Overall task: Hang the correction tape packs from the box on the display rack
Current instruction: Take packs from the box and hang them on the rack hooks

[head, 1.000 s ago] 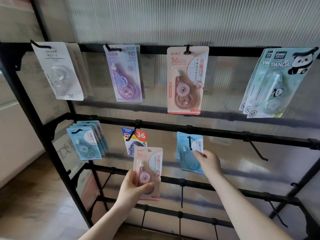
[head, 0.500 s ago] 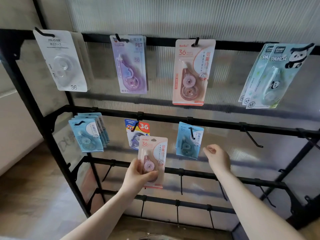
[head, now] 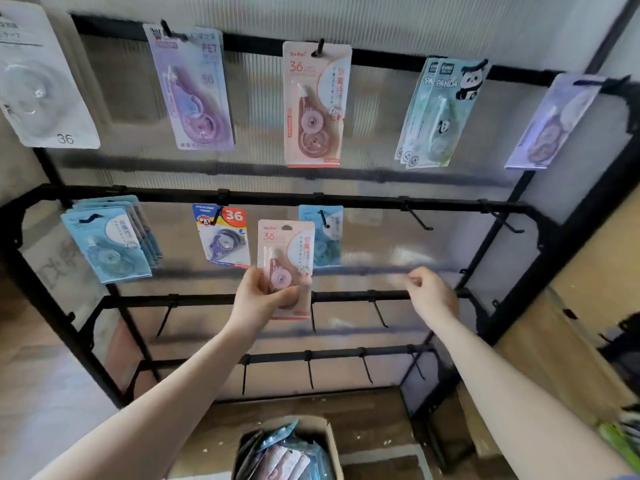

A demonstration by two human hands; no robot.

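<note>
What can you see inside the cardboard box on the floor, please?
The cardboard box holds a loose pile of correction tape packs, blue and pinkish. Those underneath and the box bottom are covered.

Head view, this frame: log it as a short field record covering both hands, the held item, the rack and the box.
left hand: grips the pink pack by its lower part, upright, in front of the rack
right hand: fingers curled, holds nothing, near the third bar
display rack: top row holds five groups of packs; second row holds three, with bare hooks to their right
matching pack: hangs top row, centre
box: on the floor below, more packs inside
</note>
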